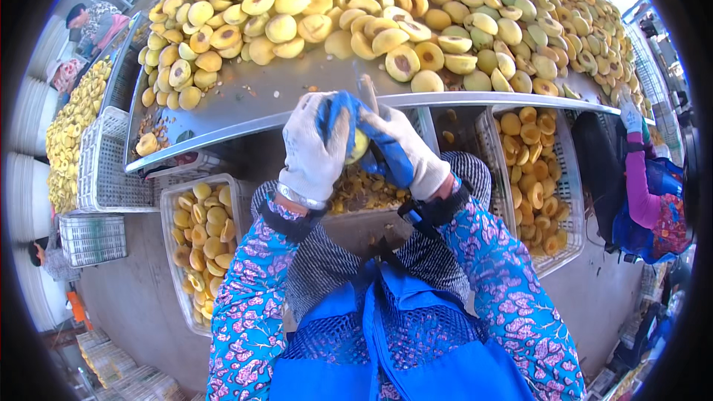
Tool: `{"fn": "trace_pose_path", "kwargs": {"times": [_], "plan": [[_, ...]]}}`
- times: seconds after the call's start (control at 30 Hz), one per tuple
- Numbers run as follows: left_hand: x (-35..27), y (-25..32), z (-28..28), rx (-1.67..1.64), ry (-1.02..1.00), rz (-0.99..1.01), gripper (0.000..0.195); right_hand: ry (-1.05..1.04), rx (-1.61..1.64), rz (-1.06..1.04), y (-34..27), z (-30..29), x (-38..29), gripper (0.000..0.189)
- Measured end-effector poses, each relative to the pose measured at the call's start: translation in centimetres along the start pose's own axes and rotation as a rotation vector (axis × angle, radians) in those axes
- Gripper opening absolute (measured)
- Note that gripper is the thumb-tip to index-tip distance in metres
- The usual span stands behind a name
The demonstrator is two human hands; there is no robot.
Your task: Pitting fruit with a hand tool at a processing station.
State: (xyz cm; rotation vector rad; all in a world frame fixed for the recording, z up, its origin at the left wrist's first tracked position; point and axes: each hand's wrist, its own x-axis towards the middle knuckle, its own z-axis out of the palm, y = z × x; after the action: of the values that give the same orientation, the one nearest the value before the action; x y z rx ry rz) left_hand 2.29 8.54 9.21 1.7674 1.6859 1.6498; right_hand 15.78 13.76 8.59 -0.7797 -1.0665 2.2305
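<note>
My left hand (pixel 320 142), in a white knit glove with blue coated fingers, is closed around a yellow-green piece of stone fruit (pixel 359 146), probably a peach. Against it works my right hand (pixel 409 147), gloved the same way. From the right fist a tool with a wooden handle (pixel 367 92) sticks up; its working end is hidden by the fingers. Both hands are over the front edge of a metal table (pixel 267 86). Heaped on that table are many halved yellow peaches (pixel 390 39), several showing brown pit hollows. Below the hands is a container of pits and scraps (pixel 365 192).
Plastic crates of fruit halves stand on both sides of my legs, a left crate (pixel 167 217) and a right crate (pixel 576 223). A white basket (pixel 114 167) is further left. At right, a co-worker's gloved hand (pixel 630 114) rests by the table edge. Other people sit at far left.
</note>
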Motion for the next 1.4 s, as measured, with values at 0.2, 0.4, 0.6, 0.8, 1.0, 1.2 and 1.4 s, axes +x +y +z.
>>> {"fn": "trace_pose_path", "kwargs": {"times": [0.2, 0.4, 0.6, 0.8, 1.0, 1.2, 1.4], "plan": [[-0.8, -0.3, 1.9, -0.232, 0.108, -0.379, 0.015, 0.066, -0.097, -0.010, 0.1, -0.5, 0.2, 0.037], [-0.5, -2.1, 3.2, -0.558, 0.164, -0.642, 0.019, 0.172, -0.240, -0.046, -0.1, -0.6, 0.3, 0.039], [0.6, -4.8, 2.5, -1.046, 0.243, -0.862, 0.032, 0.185, -0.351, -0.290, -1.4, 0.1, 1.3, 0.040], [2.1, -6.5, 2.3, -1.119, 0.292, -0.919, 0.046, 0.195, -0.147, -0.185, -2.9, -0.7, 2.7, 0.032], [6.4, -3.8, 1.4, -0.002, 0.120, -0.587, 0.041, 0.241, -0.514, -0.402, -2.8, 0.1, 5.5, 0.044], [8.8, -6.1, 2.1, -0.355, 0.155, -0.593, 0.032, 0.436, -0.911, -0.495, -3.9, -2.9, 8.6, 0.034], [9.5, -9.3, 2.5, -0.053, 0.032, -0.732, 0.026, 0.548, -0.809, -0.412, -2.6, -3.8, 8.9, 0.026]]}}
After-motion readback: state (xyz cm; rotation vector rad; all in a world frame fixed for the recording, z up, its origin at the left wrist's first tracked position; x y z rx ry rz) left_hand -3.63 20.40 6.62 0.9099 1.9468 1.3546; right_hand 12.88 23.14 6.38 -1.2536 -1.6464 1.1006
